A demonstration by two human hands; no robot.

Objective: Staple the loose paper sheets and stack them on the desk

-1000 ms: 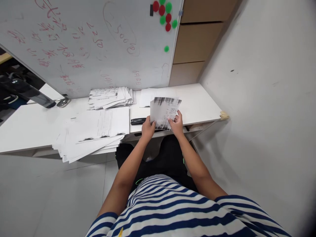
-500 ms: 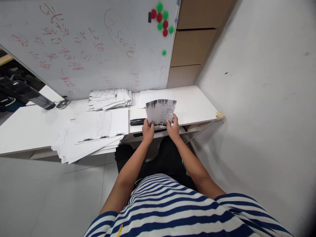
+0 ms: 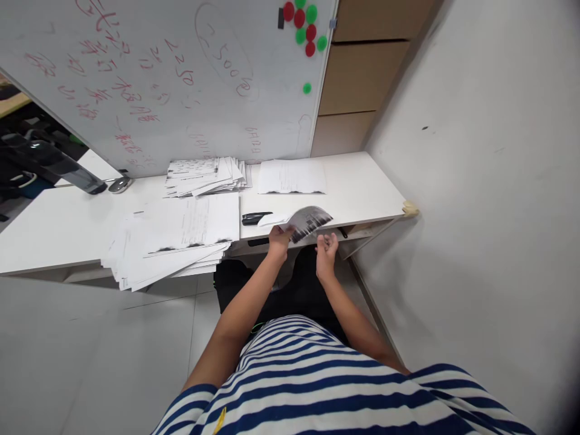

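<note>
My left hand (image 3: 280, 241) is closed on the near left part of a printed sheet of paper (image 3: 310, 219), thumb on top. The sheet bends over in a curve above the desk's front edge, its dark-smudged border toward me. Just right of the sheet is my right hand (image 3: 326, 254), its fingers loosely curled and apart, with nothing visible in them. Left of the sheet lie black pens (image 3: 256, 218) on the desk. Behind it a flat printed page (image 3: 292, 176) rests near the whiteboard.
A large paper stack (image 3: 181, 226) overhangs the front edge of the white desk (image 3: 362, 181). Another pile of papers (image 3: 206, 176) sits behind it. A computer mouse (image 3: 120, 185) and a dark bottle (image 3: 67, 166) are at left. Whiteboard (image 3: 158, 90) behind; wall (image 3: 489, 181) at right.
The sheet was held up by both hands; now it is curled over to the right in my left hand. My right hand has let go and moved down, uncovering the flat page behind.
</note>
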